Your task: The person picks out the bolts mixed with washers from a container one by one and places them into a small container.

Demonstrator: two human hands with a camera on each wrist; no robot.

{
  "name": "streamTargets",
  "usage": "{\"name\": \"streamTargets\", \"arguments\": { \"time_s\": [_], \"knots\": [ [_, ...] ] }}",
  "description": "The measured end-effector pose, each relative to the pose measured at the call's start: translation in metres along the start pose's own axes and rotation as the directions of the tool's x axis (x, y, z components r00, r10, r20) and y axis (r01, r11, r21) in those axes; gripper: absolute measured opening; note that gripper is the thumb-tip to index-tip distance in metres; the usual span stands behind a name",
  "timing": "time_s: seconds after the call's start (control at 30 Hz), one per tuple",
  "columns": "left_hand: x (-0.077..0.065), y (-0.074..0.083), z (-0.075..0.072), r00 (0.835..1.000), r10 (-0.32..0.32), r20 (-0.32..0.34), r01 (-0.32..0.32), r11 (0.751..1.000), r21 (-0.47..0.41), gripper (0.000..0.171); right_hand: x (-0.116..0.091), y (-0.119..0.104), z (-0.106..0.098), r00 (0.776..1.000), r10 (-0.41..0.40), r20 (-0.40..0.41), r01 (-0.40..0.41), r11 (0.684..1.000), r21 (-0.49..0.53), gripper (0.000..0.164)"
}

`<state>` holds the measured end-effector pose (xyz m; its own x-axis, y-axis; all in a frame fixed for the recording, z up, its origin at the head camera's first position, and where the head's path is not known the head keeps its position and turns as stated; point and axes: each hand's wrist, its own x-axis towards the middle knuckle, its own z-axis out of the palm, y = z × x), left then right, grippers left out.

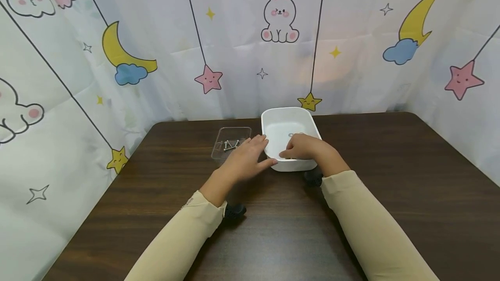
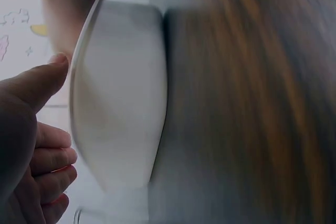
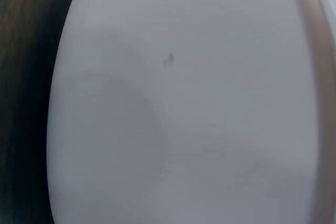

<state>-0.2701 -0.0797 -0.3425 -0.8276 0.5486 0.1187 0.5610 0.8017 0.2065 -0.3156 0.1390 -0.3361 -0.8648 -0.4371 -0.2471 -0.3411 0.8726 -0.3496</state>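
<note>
A white rectangular bin [image 1: 294, 166] stands on the table. My left hand [image 1: 247, 156] is at its left front corner, thumb and fingers spread at the rim. In the left wrist view, the thumb of my left hand [image 2: 31, 85] is against the rim of the bin [image 2: 121, 93]. My right hand [image 1: 306, 147] reaches down inside the bin, fingers bent toward the floor; whether they pinch anything is hidden. Small ring-like pieces [image 1: 291, 134] lie on the bin's floor beyond it. Only the bin's white wall [image 3: 210, 103] fills most of the right wrist view.
Left of the bin sits a clear plastic tray [image 1: 223, 132] with several metal screws [image 1: 230, 145], partly behind my left hand. The dark wooden table [image 1: 156, 185] ends at a patterned white curtain [image 1: 242, 34]. Dark wrist devices [image 1: 235, 210] show under both wrists.
</note>
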Motion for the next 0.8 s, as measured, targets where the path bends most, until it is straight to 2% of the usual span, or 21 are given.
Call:
{"name": "streamTargets", "arguments": {
  "time_s": [0.23,0.47,0.6,0.8],
  "knots": [
    [0.005,0.011,0.007,0.999,-0.005,0.032,0.003,0.999,0.036,0.073,0.005,-0.006,0.003,1.000,-0.010,0.004,0.010,1.000,-0.003,0.034],
    [0.006,0.009,0.009,1.000,0.005,0.005,-0.006,0.999,0.033,0.073,0.012,-0.014,0.003,0.995,-0.050,0.083,0.046,0.998,0.048,0.029],
    [0.006,0.008,0.010,1.000,0.007,-0.002,-0.007,1.000,0.026,0.073,0.012,-0.018,0.003,0.994,-0.017,0.110,0.013,0.999,0.032,0.037],
    [0.007,0.006,0.011,1.000,0.007,-0.008,-0.007,0.999,0.034,0.073,0.007,-0.020,0.003,0.987,0.096,0.128,-0.096,0.995,-0.004,0.053]
  ]
}}
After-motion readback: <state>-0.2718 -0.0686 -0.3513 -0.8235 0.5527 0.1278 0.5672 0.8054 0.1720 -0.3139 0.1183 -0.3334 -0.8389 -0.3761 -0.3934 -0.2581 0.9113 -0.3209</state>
